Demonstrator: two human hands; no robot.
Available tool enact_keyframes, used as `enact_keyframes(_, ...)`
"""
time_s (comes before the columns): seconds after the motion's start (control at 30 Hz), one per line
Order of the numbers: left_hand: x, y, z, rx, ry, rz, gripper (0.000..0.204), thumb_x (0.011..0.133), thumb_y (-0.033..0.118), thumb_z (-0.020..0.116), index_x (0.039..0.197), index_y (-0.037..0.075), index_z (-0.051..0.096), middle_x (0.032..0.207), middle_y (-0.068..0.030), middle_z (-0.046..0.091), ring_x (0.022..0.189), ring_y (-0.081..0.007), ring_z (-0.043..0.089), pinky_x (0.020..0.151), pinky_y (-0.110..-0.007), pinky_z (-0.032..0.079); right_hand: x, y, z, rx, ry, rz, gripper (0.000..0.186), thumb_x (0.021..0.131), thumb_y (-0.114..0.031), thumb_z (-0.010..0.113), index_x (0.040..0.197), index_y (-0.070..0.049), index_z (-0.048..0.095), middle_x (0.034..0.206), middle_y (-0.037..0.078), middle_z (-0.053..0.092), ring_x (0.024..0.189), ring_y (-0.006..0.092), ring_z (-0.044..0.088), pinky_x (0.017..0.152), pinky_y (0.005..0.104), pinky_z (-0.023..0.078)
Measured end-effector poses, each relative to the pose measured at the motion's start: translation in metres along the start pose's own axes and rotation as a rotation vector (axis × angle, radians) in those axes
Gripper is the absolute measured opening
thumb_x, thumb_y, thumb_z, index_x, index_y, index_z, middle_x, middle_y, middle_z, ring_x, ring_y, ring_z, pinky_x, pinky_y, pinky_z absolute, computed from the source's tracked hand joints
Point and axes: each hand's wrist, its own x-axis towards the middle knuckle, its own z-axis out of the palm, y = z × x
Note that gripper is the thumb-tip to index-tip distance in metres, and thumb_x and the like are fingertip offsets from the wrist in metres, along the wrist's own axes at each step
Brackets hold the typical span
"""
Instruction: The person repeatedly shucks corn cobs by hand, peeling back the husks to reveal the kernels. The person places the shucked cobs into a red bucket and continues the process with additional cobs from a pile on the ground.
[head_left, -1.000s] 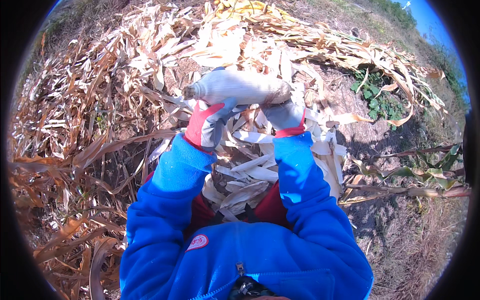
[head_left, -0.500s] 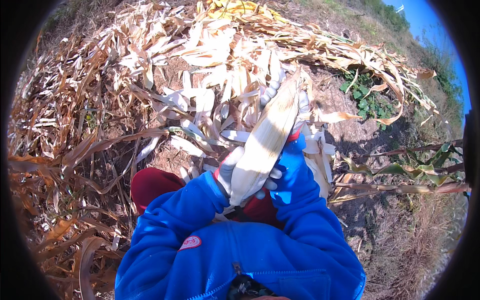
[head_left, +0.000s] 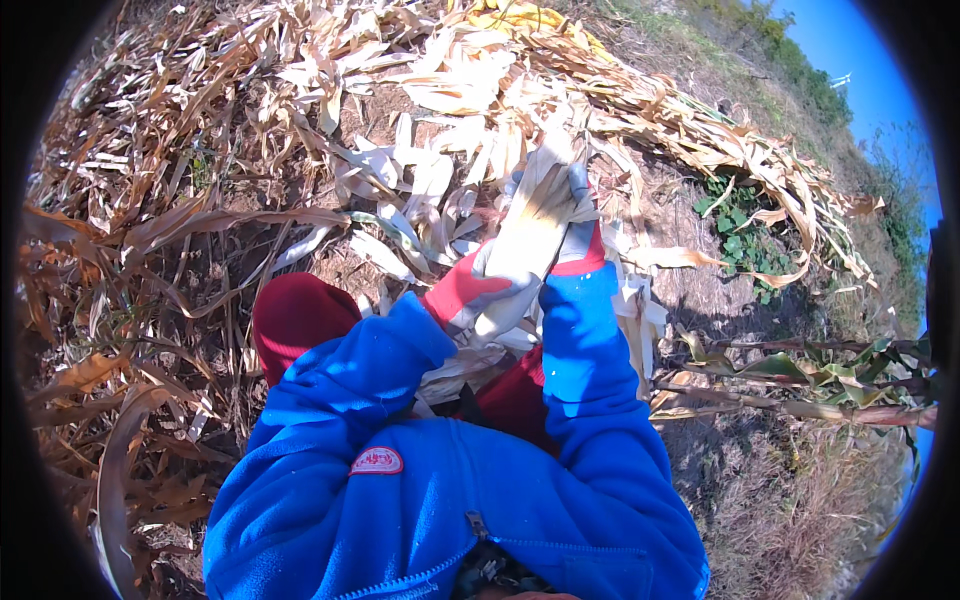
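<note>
An ear of corn (head_left: 532,228), still wrapped in pale dry husk, slants away in front of my knees between both hands. My left hand (head_left: 482,288), in a pale glove with a red cuff, is wrapped round its lower end. Farther up, on its right side, my right hand (head_left: 577,225) grips the husk near the far tip; glare and the husk hide part of its fingers. A piece of dry husk (head_left: 460,372) lies below the ear, close to my lap.
Loose corn husks (head_left: 430,180) litter the soil ahead. Yellow husked corn (head_left: 540,18) is heaped at the far edge. Dry stalks (head_left: 720,140) lie beyond to the right, beside a green leafy plant (head_left: 738,235). Another corn stalk (head_left: 800,408) lies to my right.
The ear has moved slightly away from my body. My left hand has shifted a little up and right with it, and my right hand has come lower on the ear's far part.
</note>
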Motion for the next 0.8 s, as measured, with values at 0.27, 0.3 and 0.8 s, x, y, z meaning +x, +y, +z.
enact_keyframes(0.27,-0.02,0.005,0.008,-0.343,-0.012,-0.114,0.062,0.083,0.04,0.064,0.128,0.002,0.045,0.107,-0.0175,0.061,0.098,-0.0284,0.063,0.088,-0.042,0.05,-0.025,-0.046,0.036,0.414,-0.05,0.011,0.037,0.091,-0.028,0.056,0.119,-0.004,0.053,0.1,0.006,0.06,0.084,0.0107,0.058,0.07,0.024,0.048)
enact_keyframes(0.3,-0.022,0.006,0.009,-0.29,0.05,-0.071,0.06,0.082,0.037,0.065,0.126,0.001,0.047,0.106,-0.0158,0.061,0.094,-0.026,0.063,0.084,-0.04,0.051,-0.03,-0.051,0.044,0.258,0.019,-0.023,0.024,0.092,-0.018,0.056,0.111,-0.004,0.059,0.093,0.001,0.061,0.077,0.0028,0.056,0.063,0.0178,0.045)
enact_keyframes(0.8,-0.006,-0.006,-0.019,-0.718,0.141,-0.011,0.054,0.092,0.041,0.054,0.13,0.004,0.048,0.123,-0.0133,0.058,0.112,-0.0254,0.057,0.098,-0.041,0.043,-0.018,-0.029,0.033,0.672,-0.131,0.064,0.02,0.092,-0.017,0.056,0.103,-0.001,0.059,0.092,0.007,0.064,0.079,0.0137,0.063,0.07,0.0267,0.052)
